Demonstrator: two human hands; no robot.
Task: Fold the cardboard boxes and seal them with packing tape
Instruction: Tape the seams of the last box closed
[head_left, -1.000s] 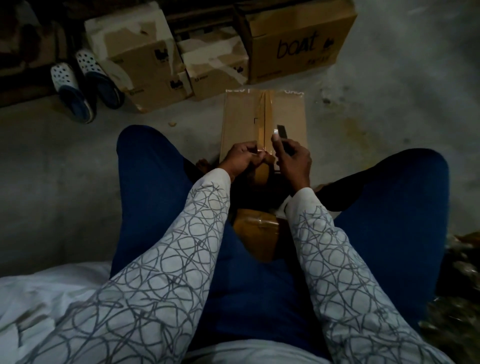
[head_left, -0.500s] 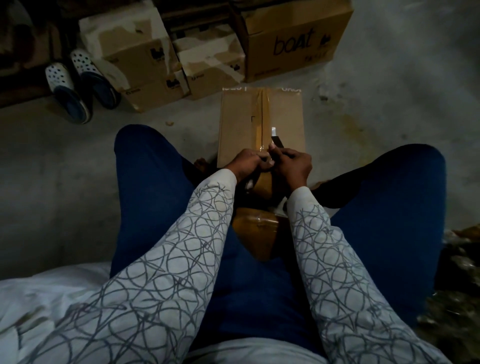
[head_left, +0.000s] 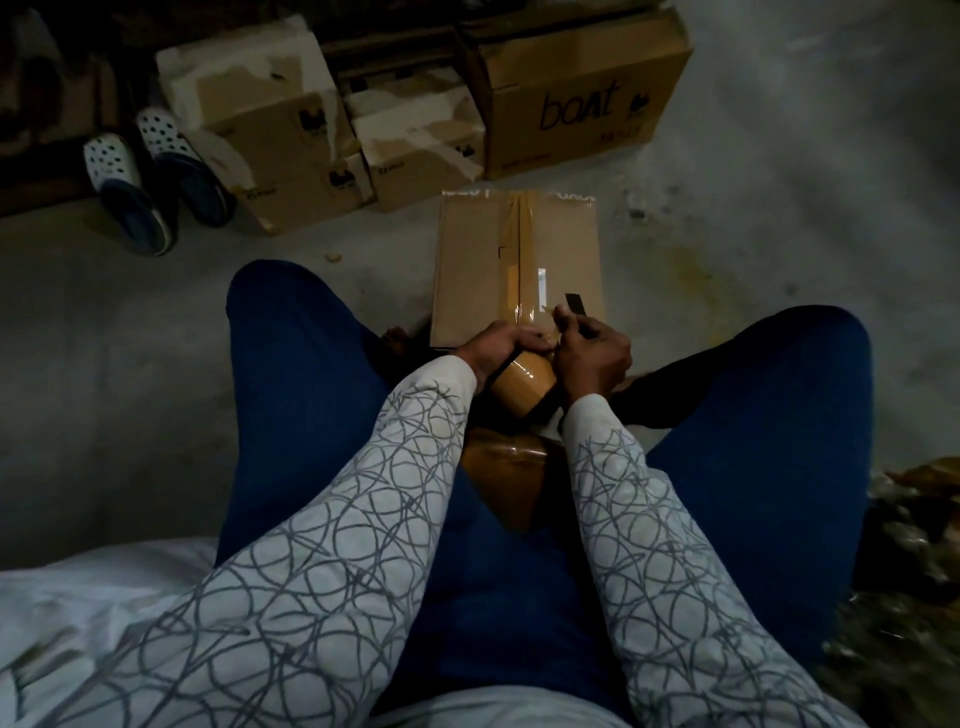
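A: Vs 0.5 s ago: both hands slid back to near edge of box (head_left: 467, 260) on floor (head_left: 156, 338); tape roll (head_left: 522, 387) now hangs off it.
B: Grip?
A: I read left hand (head_left: 498, 348) wrapped round tape roll, right hand (head_left: 592, 353) clenching dark cutter (head_left: 575, 304). Risk: blade so close may nick fingers or tear tape ragged.

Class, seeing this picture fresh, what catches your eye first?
At the near edge of a box on the floor, the left hand grips a tape roll and the right hand holds a dark tool. A tape strip runs along its seam; a boat carton stands behind.
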